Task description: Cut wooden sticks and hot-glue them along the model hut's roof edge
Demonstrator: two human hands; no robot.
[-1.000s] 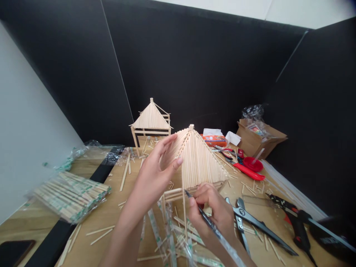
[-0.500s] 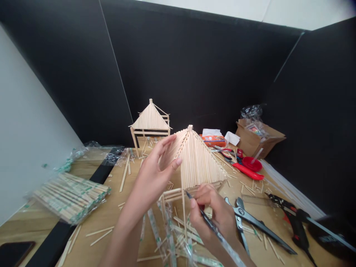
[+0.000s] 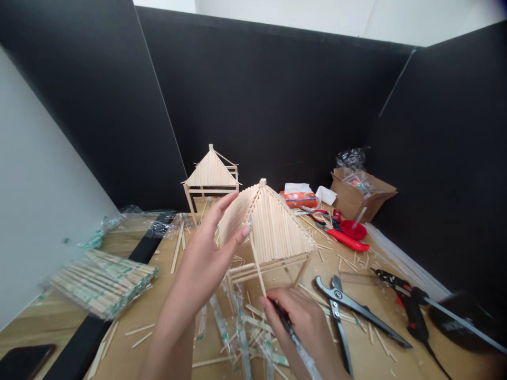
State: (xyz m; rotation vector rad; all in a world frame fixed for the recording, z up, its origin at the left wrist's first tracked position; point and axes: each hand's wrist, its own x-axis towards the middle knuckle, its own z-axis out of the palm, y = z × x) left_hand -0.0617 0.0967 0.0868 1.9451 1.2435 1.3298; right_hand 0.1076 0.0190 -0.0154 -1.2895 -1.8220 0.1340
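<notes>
In the head view a model house of thin wooden sticks stands in front of me, with a pitched roof on open legs. My left hand is at the roof's left face, fingers along it and thumb at the upper end of a loose wooden stick. That stick slants down across the roof's front corner to the fingers of my right hand. A pen is gripped in the right hand, its tip hidden; the fingertips also meet the stick's lower end.
A second stick house stands behind. At left lie bagged sticks and a phone. To the right are cutters, a glue gun, red-handled pliers and a cardboard box. Loose sticks and plastic wrappers litter the table.
My right hand has moved down, taking the pen away from the stick's middle to its lower end. The stick has swung from upright to slanting. My left hand remains by the roof.
</notes>
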